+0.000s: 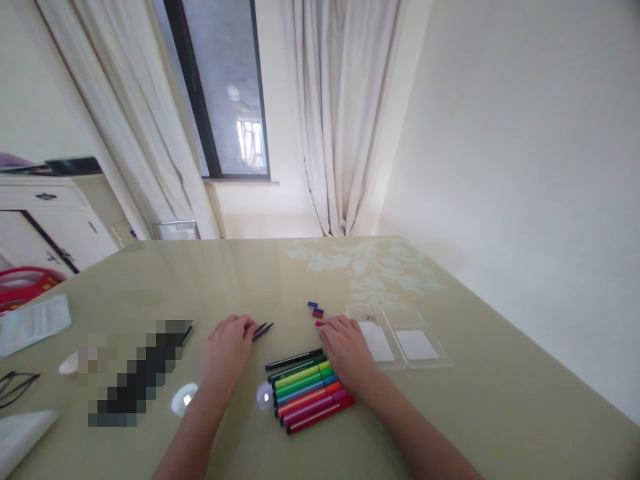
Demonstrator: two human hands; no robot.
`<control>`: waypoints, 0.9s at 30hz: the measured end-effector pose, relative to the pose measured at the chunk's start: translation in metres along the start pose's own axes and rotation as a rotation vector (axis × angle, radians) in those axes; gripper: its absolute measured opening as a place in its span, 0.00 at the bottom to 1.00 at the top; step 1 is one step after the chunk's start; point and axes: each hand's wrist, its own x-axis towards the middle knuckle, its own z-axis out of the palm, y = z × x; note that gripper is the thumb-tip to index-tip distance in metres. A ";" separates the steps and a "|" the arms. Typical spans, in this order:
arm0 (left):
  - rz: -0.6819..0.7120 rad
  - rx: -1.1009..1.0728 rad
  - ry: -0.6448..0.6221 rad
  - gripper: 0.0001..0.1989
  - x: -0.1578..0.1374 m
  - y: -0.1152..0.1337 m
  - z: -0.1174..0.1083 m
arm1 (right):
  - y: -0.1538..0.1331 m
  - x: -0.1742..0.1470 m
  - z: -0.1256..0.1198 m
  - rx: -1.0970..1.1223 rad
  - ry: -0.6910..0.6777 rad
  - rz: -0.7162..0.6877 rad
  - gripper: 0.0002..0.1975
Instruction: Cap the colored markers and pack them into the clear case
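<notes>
My left hand (227,353) is closed near the middle of the table, its fingertips on dark slim pieces with pointed tips (263,331) that stick out to the right. Whether these are one tool or two is unclear. My right hand (350,350) has its fingers bent together, with a small pink piece (319,324) showing at the fingertips. Beyond it lie a small blue piece (313,305) and a dark red and blue one (318,313). Under and beside my right wrist, several felt-tip markers (305,393) form a slanted row, a black marker (294,360) at the far side.
An open clear plastic case (400,360) with white inserts lies right of my right hand. To the left are a blurred-out dark object (145,373), a white oval thing (70,362), glasses (17,387) and a pale packet (37,323). A wall borders the table's right edge.
</notes>
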 end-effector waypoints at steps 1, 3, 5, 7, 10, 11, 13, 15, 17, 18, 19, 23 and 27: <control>-0.056 0.093 0.022 0.12 0.000 -0.006 -0.002 | 0.000 0.000 -0.001 -0.020 0.000 0.009 0.12; -0.113 0.212 0.011 0.13 -0.002 -0.014 -0.006 | 0.000 0.001 -0.002 -0.060 -0.005 0.028 0.11; -0.122 0.248 -0.026 0.13 -0.004 -0.017 -0.008 | 0.000 0.001 -0.003 -0.086 -0.013 0.045 0.10; -0.122 0.234 -0.058 0.14 -0.005 -0.016 -0.009 | 0.001 0.001 -0.002 -0.096 -0.025 0.065 0.10; -0.128 0.191 -0.104 0.15 -0.003 -0.012 -0.007 | 0.003 0.001 -0.001 -0.097 -0.036 0.093 0.11; -0.131 0.184 -0.115 0.16 -0.002 -0.011 -0.006 | 0.003 0.001 0.000 -0.092 -0.037 0.103 0.11; -0.129 0.185 -0.119 0.15 -0.001 -0.010 -0.005 | 0.003 0.001 -0.001 -0.061 -0.026 0.131 0.10; -0.116 0.200 -0.093 0.16 0.000 -0.010 -0.003 | 0.002 0.001 -0.004 0.011 0.002 0.161 0.09; -0.097 0.216 -0.050 0.17 0.000 -0.010 -0.002 | 0.001 0.001 -0.007 0.111 0.041 0.183 0.09; -0.092 0.221 -0.036 0.17 0.000 -0.011 -0.001 | 0.000 0.001 -0.009 0.158 0.057 0.190 0.09; -0.088 0.223 -0.031 0.17 0.000 -0.011 0.000 | -0.001 0.000 -0.010 0.196 0.068 0.196 0.10; -0.087 0.199 -0.073 0.16 -0.001 -0.016 0.001 | -0.002 -0.002 -0.012 0.258 0.059 0.208 0.12; -0.090 0.166 -0.101 0.15 -0.001 -0.021 0.001 | -0.003 -0.003 -0.010 0.307 0.069 0.178 0.12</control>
